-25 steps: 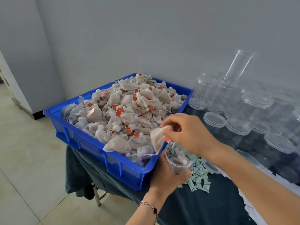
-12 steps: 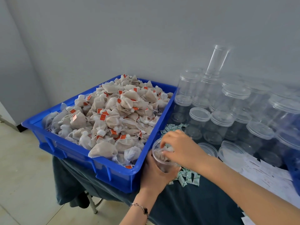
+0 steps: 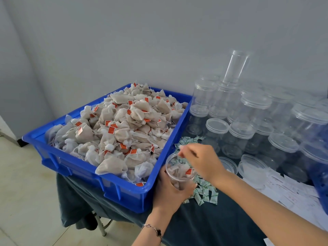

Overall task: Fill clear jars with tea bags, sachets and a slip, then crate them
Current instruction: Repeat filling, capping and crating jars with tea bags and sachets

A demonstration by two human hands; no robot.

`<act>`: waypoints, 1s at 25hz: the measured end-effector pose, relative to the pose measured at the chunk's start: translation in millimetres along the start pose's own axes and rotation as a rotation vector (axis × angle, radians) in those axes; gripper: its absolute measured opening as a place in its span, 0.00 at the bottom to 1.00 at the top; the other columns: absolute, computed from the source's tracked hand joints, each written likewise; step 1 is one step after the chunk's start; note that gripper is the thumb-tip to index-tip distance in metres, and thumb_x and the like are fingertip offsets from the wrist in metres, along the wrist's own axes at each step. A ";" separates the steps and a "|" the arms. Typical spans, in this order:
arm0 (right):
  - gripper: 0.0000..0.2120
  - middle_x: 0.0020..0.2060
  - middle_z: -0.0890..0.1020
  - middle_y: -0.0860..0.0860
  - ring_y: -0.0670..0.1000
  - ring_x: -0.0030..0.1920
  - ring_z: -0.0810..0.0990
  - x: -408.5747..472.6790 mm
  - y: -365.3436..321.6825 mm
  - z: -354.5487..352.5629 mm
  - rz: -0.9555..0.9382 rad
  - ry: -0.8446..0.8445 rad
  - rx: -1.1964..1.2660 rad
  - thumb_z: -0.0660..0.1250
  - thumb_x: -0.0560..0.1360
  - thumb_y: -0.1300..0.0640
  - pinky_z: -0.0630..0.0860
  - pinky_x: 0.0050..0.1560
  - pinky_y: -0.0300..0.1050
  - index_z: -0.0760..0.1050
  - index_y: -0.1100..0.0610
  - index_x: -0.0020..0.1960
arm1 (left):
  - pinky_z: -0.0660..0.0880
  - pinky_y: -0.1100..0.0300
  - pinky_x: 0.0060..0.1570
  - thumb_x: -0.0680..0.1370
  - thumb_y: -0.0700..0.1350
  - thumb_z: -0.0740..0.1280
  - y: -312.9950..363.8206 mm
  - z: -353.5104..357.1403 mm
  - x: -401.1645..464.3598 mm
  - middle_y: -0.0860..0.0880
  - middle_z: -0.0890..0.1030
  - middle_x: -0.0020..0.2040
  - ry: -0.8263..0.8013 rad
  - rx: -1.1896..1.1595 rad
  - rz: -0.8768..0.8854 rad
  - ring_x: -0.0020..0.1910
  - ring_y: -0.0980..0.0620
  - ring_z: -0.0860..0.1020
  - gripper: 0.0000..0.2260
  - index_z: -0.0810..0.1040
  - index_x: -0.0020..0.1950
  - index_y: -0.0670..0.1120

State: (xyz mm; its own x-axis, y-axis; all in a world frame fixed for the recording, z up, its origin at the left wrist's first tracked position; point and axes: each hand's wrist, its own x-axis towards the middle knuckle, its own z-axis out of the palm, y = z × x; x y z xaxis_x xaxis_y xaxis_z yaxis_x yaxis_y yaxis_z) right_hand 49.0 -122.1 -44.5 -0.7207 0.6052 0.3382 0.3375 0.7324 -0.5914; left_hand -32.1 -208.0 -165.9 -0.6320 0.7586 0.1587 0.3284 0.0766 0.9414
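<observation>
My left hand (image 3: 168,194) grips a clear open jar (image 3: 178,174) next to the blue crate's right wall. The jar holds several tea bags, one with a red tag. My right hand (image 3: 200,161) hovers just above and behind the jar's mouth; its fingers are loosely bent and blurred, and I see nothing held in them. The blue crate (image 3: 85,172) is heaped with tan mesh tea bags (image 3: 127,125) with red tags. Small green-and-white sachets (image 3: 206,194) lie scattered on the dark cloth around the jar. White paper slips (image 3: 292,192) lie at the right.
Several empty clear jars (image 3: 239,134), some with lids on, crowd the back right against the wall, with one tall tube-like jar stacked on top. A loose lid (image 3: 253,168) lies near the slips. A blue container (image 3: 321,185) is cut off at the right edge. The crate overhangs the table's left edge.
My right hand pushed a tea bag into the jar, then lifted out of its mouth toward the sachets. The left hand kept holding the jar in place.
</observation>
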 end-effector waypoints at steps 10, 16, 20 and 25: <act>0.19 0.61 0.76 0.51 0.53 0.61 0.73 -14.2 102.5 24.3 0.138 -0.487 -0.548 0.68 0.74 0.53 0.71 0.59 0.47 0.73 0.52 0.64 | 0.64 0.66 0.66 0.59 0.63 0.77 4.8 -2.4 -1.7 0.56 0.68 0.65 -0.013 0.006 0.030 0.67 0.58 0.67 0.44 0.55 0.66 0.58; 0.12 0.54 0.79 0.50 0.52 0.56 0.76 -16.7 100.3 26.5 0.138 -0.357 -0.574 0.68 0.73 0.54 0.72 0.50 0.43 0.78 0.52 0.56 | 0.65 0.62 0.68 0.57 0.68 0.75 4.6 -2.6 -2.3 0.58 0.65 0.65 -0.025 0.012 0.015 0.69 0.57 0.66 0.46 0.56 0.68 0.57; 0.12 0.56 0.80 0.49 0.49 0.56 0.77 -11.9 88.0 9.6 0.160 -0.236 -0.507 0.62 0.77 0.52 0.72 0.53 0.42 0.80 0.53 0.56 | 0.66 0.58 0.70 0.55 0.70 0.72 5.3 -2.9 -2.2 0.56 0.66 0.67 -0.021 0.036 -0.003 0.69 0.56 0.66 0.50 0.56 0.70 0.53; 0.11 0.52 0.83 0.49 0.44 0.55 0.77 -16.7 45.1 -17.8 -0.088 0.265 -0.255 0.65 0.77 0.52 0.65 0.58 0.35 0.83 0.57 0.49 | 0.66 0.65 0.65 0.56 0.68 0.74 4.6 -2.6 -2.2 0.57 0.67 0.66 -0.029 0.024 -0.022 0.68 0.58 0.67 0.49 0.56 0.70 0.55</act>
State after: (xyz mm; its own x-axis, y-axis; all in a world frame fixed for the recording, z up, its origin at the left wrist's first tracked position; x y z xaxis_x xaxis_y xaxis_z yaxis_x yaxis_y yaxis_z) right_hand 87.0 -93.6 -63.8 -0.5829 0.5720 0.5771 0.4457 0.8189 -0.3616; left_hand -31.1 -210.9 -161.2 -0.6188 0.7749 0.1290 0.3319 0.1090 0.9370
